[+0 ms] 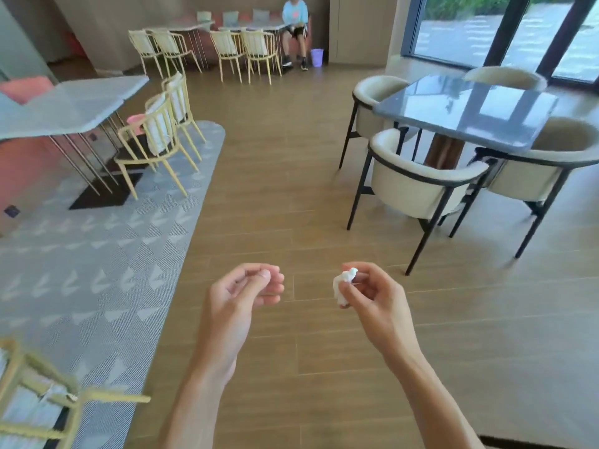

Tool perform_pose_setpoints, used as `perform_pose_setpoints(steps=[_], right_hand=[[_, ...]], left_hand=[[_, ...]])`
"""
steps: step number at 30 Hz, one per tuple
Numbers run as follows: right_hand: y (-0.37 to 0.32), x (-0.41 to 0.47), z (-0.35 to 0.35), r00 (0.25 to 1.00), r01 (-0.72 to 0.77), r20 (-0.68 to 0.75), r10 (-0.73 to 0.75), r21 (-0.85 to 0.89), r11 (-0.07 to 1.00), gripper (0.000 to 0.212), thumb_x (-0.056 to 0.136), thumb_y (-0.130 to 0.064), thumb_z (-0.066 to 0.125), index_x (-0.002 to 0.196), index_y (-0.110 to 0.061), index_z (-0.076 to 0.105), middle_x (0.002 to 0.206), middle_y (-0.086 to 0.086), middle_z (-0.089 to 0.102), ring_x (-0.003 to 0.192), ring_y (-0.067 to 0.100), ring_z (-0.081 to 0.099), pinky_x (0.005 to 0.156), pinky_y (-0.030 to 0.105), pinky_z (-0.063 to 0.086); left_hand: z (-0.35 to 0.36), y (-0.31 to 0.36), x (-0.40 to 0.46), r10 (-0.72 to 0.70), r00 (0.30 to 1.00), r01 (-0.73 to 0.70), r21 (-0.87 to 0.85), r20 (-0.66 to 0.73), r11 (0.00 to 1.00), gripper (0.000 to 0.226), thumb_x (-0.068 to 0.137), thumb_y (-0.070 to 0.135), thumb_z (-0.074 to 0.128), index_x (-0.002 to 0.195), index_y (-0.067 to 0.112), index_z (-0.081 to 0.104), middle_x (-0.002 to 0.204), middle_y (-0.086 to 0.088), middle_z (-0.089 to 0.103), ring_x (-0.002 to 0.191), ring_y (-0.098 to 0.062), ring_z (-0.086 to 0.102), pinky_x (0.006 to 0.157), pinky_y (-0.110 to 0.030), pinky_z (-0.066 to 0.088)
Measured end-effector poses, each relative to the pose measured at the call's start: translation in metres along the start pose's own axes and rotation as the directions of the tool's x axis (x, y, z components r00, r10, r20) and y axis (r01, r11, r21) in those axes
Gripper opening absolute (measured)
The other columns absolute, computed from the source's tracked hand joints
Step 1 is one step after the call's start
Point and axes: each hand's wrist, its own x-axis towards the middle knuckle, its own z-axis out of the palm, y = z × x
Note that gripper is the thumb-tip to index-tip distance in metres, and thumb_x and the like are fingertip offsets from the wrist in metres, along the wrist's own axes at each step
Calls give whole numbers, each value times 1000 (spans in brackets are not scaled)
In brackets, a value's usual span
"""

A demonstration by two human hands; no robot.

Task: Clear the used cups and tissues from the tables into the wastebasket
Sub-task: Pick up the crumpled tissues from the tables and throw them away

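Note:
My right hand (pixel 372 294) pinches a crumpled white tissue (pixel 344 283) between thumb and fingertips, held out over the wooden floor. To its left, at the same height, my left hand (pixel 246 290) has its fingers curled loosely with nothing in them. A small purple wastebasket (pixel 317 57) stands on the floor far ahead, beside a seated person's feet. No cups show on any table.
A dark glossy table (pixel 466 110) with cream armchairs (pixel 418 179) stands to the right. A pale table (pixel 69 106) with yellow chairs (pixel 155 140) sits on a grey patterned rug at left. A person (pixel 295 30) sits at the far tables. Wooden floor runs between them.

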Motion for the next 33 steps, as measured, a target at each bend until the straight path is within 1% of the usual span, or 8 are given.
perform_pose_setpoints(steps=[3,7,13,16,21,25,28,33], right_hand=[[-16,67,15,999,28,32,-28,2,1000,15,97,-8,66,105,-20,70,82,7,74,69,14,69,66,17,53],[-19,146,46,997,26,75,-23,-42,999,16,96,-8,67,101,-22,73,79,7,74,70,15,70,66,15,51],[-7,281,114,997,15,83,-8,-85,996,16,96,-11,65,96,-24,74,75,3,73,68,13,67,74,28,56],[-11,356,153,998,17,64,-11,-91,996,16,96,-9,65,95,-23,75,74,4,72,66,14,66,75,36,57],[-42,474,205,999,47,9,-47,-79,996,12,99,-18,64,95,-24,74,75,10,71,68,15,64,78,41,56],[-54,554,229,998,45,-30,-47,-60,997,12,99,-20,65,95,-24,75,77,10,72,70,18,65,79,41,57],[-50,618,239,998,29,-60,-33,-51,998,14,99,-17,64,94,-23,75,76,8,73,71,19,66,74,31,57],[-33,746,251,997,7,-77,-10,-38,999,13,99,-15,64,94,-22,75,74,5,73,68,12,66,68,18,51]], left_hand=[[7,14,60,27,999,-29,-35,-46,999,23,100,1,54,92,4,75,91,-15,76,84,-28,73,81,-40,61],[6,8,135,-18,993,8,-88,-120,996,23,100,0,54,92,3,75,90,-15,76,83,-28,73,81,-42,60],[-8,-12,284,-62,976,33,-142,-207,989,20,99,-1,54,96,3,73,90,-15,74,81,-27,72,78,-39,61],[-13,-9,373,-75,983,48,-159,-166,986,19,99,-2,54,97,3,73,89,-14,74,80,-26,71,75,-36,61],[-16,22,512,-35,997,27,-132,-64,991,21,99,-1,55,95,6,74,86,-8,75,78,-25,72,74,-35,62],[-9,41,608,-15,1000,14,-106,0,994,21,100,2,54,95,6,74,88,-9,75,80,-25,72,77,-36,62],[5,41,675,-17,999,22,-90,48,996,20,100,3,55,94,5,74,88,-10,75,80,-26,72,77,-36,62],[36,23,799,-43,999,45,-67,31,997,19,99,1,55,95,4,74,89,-10,75,79,-25,72,76,-37,62]])
